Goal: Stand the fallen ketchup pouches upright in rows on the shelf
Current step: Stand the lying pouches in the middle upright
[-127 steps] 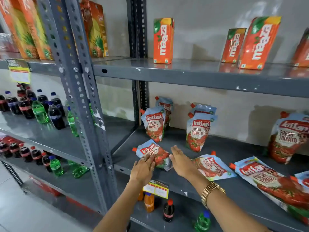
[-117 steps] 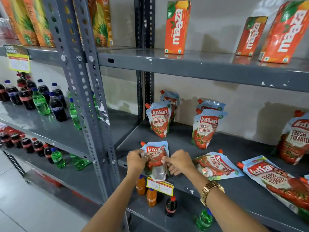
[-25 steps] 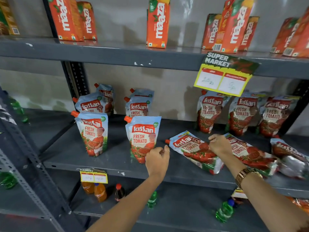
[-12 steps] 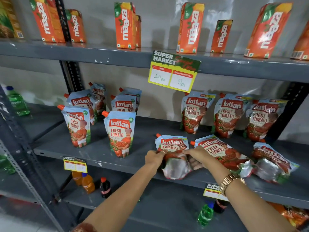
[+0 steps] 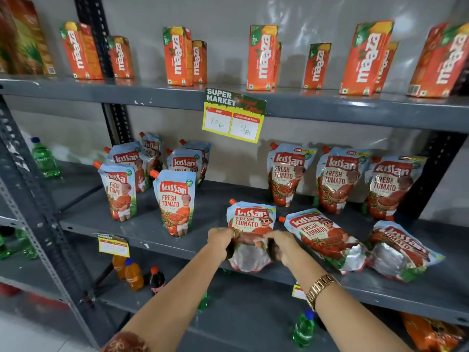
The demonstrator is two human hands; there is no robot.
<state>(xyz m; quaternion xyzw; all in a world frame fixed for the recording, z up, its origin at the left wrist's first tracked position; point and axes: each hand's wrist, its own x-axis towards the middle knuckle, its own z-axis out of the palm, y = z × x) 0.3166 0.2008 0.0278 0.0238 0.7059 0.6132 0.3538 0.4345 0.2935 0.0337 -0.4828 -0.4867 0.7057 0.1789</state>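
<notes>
- The person's left hand and right hand grip one blue-and-red plastic ketchup pouch with an orange cap by its lower sides, fingers clamped on it from both flanks; it leans back, silver base lifted toward the camera, at the front edge of the grey metal middle shelf.
- At 3 o'clock of the held pouch lie two fallen ketchup pouches: the nearer one just beside the right hand, the farther one touching it (both with crinkled silver bases facing the front).
- At 12 to 2 o'clock, three upright pouches stand in a row against the back wall; at 9 to 10 o'clock more upright pouches stand in two short rows.
- A gold metal-link wristwatch sits on the right wrist; a yellow-and-green price tag hangs from the upper shelf, under orange juice cartons.
</notes>
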